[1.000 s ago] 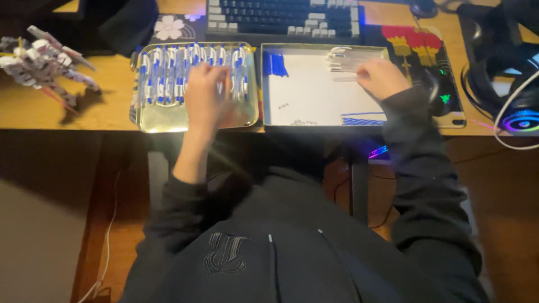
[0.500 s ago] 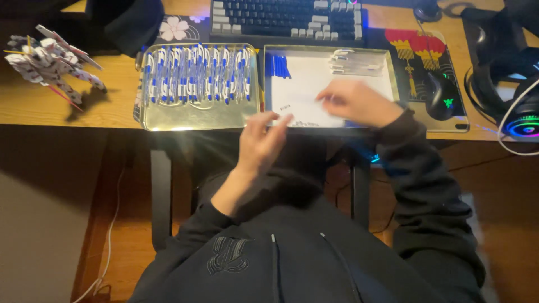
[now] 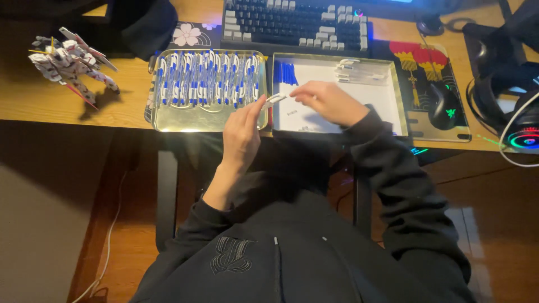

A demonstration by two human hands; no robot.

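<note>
Both hands have come together since a second ago, when the left lay on the pen tray and the right reached deep into the paper-lined one; now my left hand [image 3: 242, 128] and right hand [image 3: 328, 101] pinch a white pen [image 3: 274, 100] between curled fingers, above the gap between trays. I judge much undone: the left tray [image 3: 158, 120] is full of blue-and-white pens [image 3: 208, 78]; the right tray [image 3: 400, 106] holds few pieces; beyond, on the wooden surface [image 3: 67, 112], a keyboard [image 3: 295, 22] and a toy robot [image 3: 70, 60], the room dim.

The person wears a dark, near-black hooded sweatshirt with long, loose sleeves that bunch at the cuffs, the left sleeve pushed up the forearm. An embroidered emblem (tone-on-tone, hard to make out) sits on the chest. Left hand [image 3: 242, 128] and right hand [image 3: 330, 102] are bare.
</note>
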